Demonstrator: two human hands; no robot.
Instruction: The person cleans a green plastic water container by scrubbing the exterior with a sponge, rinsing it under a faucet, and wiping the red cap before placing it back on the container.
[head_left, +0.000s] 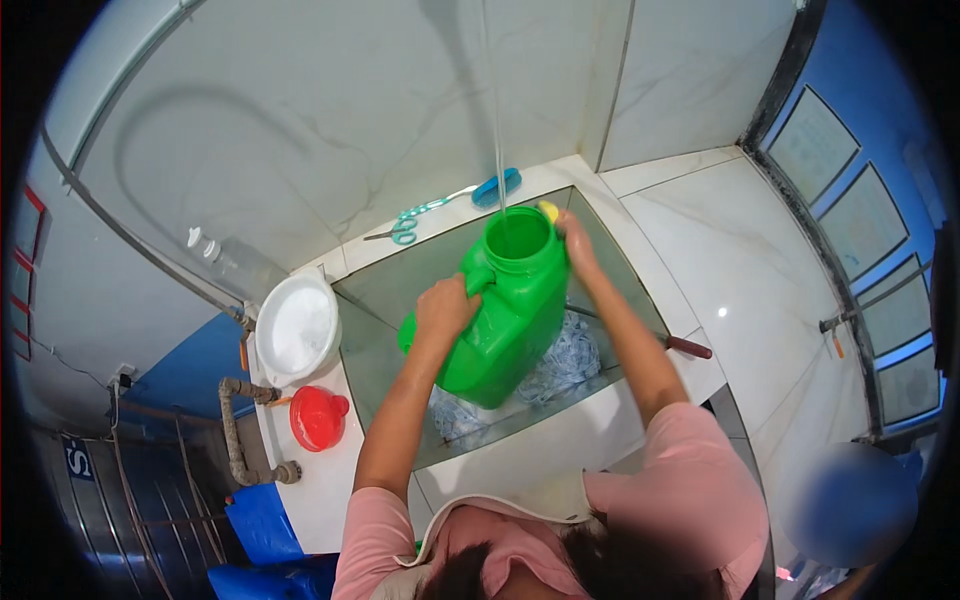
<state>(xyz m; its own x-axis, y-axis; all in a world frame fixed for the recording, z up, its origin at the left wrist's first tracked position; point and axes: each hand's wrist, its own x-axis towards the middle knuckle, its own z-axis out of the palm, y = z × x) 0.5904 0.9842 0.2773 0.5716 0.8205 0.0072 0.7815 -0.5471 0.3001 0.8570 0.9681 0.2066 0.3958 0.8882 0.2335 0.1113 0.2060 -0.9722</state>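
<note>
A green plastic jug (501, 330) with a wide mouth is held tilted over a sink (397, 292). My left hand (445, 306) grips its moulded handle. Beside the mouth, my right hand (577, 238) holds a small yellow piece (550, 211), possibly a sponge, against the rim; some of its fingers are hidden. A thin stream of water (499, 142) falls from above into the jug's mouth. Under the jug, bluish-white stringy material (566, 360), like a mop head, lies in the sink, partly covered by the jug.
On the back ledge lie a blue brush (496, 187) and teal-handled scissors (403, 231). A white basin (298, 326) and a red plastic vessel (318, 418) stand at left, near a pipe (232, 427). A dark red handle (688, 346) juts over the right edge. Someone's blurred head (851, 504) is at lower right.
</note>
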